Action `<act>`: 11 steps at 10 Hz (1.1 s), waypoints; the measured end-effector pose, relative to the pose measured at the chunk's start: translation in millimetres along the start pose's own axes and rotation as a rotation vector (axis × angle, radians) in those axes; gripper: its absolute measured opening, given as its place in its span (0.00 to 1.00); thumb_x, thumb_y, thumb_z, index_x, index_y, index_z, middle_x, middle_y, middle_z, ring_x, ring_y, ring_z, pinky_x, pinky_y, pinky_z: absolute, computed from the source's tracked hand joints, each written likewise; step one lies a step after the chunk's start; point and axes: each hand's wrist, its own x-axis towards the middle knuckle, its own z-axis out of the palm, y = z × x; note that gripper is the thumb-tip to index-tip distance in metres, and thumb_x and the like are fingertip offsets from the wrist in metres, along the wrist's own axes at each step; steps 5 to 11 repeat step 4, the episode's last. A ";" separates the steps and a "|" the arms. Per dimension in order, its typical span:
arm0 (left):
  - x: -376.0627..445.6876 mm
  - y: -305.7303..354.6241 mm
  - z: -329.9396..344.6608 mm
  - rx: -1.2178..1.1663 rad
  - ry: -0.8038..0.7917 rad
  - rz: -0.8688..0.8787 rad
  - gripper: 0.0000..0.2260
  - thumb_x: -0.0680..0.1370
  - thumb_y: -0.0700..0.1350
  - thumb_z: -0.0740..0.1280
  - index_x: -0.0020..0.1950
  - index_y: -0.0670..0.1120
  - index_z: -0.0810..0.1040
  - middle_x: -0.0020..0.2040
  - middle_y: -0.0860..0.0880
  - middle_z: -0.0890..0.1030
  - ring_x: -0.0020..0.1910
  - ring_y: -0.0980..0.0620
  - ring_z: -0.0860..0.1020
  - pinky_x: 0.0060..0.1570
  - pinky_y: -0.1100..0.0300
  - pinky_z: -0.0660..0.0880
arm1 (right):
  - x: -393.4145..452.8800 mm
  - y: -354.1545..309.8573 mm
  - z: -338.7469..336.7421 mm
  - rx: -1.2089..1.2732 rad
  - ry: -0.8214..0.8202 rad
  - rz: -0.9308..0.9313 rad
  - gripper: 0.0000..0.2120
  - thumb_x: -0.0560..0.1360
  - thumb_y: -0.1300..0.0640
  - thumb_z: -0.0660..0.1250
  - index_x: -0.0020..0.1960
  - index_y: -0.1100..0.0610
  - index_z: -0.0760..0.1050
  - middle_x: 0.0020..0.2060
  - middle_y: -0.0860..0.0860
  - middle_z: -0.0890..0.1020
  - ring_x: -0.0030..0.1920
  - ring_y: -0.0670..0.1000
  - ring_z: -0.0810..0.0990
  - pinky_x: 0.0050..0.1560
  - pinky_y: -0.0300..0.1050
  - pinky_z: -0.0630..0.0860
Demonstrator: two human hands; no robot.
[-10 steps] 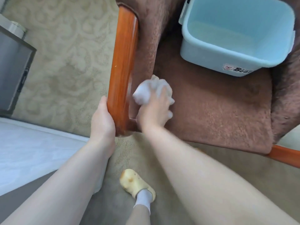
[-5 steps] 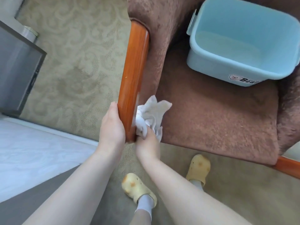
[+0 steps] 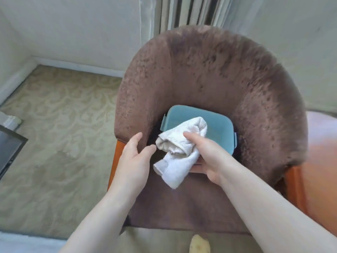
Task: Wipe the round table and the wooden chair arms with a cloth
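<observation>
A white cloth [image 3: 179, 152] hangs bunched in my right hand [image 3: 207, 156], above the seat of a brown plush armchair [image 3: 209, 75]. My left hand [image 3: 135, 159] floats just left of the cloth, fingers apart, holding nothing, over the chair's left wooden arm [image 3: 114, 165]. The right wooden arm [image 3: 296, 187] shows at the chair's right side. Part of a round orange-brown table [image 3: 322, 152] appears at the right edge.
A light blue plastic basin [image 3: 218, 125] sits on the chair seat behind the cloth. Patterned beige carpet [image 3: 60, 143] spreads to the left. A dark cabinet corner [image 3: 9, 148] is at the far left. White walls and curtains [image 3: 191, 11] stand behind the chair.
The view has lifted from the chair's left arm to the whole chair. My left hand let go of the wooden arm. My right hand raised the cloth off the arm to above the seat.
</observation>
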 end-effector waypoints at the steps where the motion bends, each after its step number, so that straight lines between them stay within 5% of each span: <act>1: 4.1 69.1 6.7 -0.013 -0.038 0.132 0.22 0.78 0.47 0.64 0.72 0.55 0.68 0.70 0.59 0.68 0.65 0.62 0.65 0.61 0.64 0.59 | -13.1 -56.4 -37.0 -0.006 0.128 0.006 0.27 0.75 0.41 0.65 0.68 0.54 0.68 0.48 0.51 0.78 0.45 0.53 0.82 0.34 0.50 0.82; 2: 3.1 144.5 4.1 0.054 -0.046 0.273 0.19 0.78 0.47 0.64 0.69 0.56 0.71 0.68 0.58 0.71 0.63 0.60 0.68 0.60 0.62 0.61 | -37.2 -93.1 -72.0 -0.304 0.283 -0.048 0.30 0.75 0.46 0.65 0.73 0.55 0.62 0.62 0.52 0.73 0.59 0.56 0.76 0.55 0.55 0.77; 3: 4.4 229.7 -2.5 0.124 -0.055 0.345 0.18 0.77 0.47 0.64 0.68 0.55 0.72 0.66 0.55 0.74 0.64 0.56 0.72 0.64 0.57 0.67 | -76.2 -144.4 -99.2 -0.535 0.360 -0.186 0.28 0.73 0.49 0.64 0.72 0.52 0.64 0.66 0.53 0.73 0.62 0.55 0.74 0.60 0.50 0.74; 4: -9.3 317.0 -7.9 0.271 -0.075 0.409 0.17 0.77 0.47 0.63 0.66 0.52 0.74 0.64 0.53 0.76 0.60 0.53 0.74 0.59 0.56 0.70 | -125.0 -201.8 -117.3 -0.699 0.396 -0.296 0.23 0.73 0.49 0.63 0.66 0.52 0.71 0.63 0.52 0.76 0.60 0.56 0.77 0.57 0.48 0.75; 11: -9.3 317.0 -7.9 0.271 -0.075 0.409 0.17 0.77 0.47 0.63 0.66 0.52 0.74 0.64 0.53 0.76 0.60 0.53 0.74 0.59 0.56 0.70 | -125.0 -201.8 -117.3 -0.699 0.396 -0.296 0.23 0.73 0.49 0.63 0.66 0.52 0.71 0.63 0.52 0.76 0.60 0.56 0.77 0.57 0.48 0.75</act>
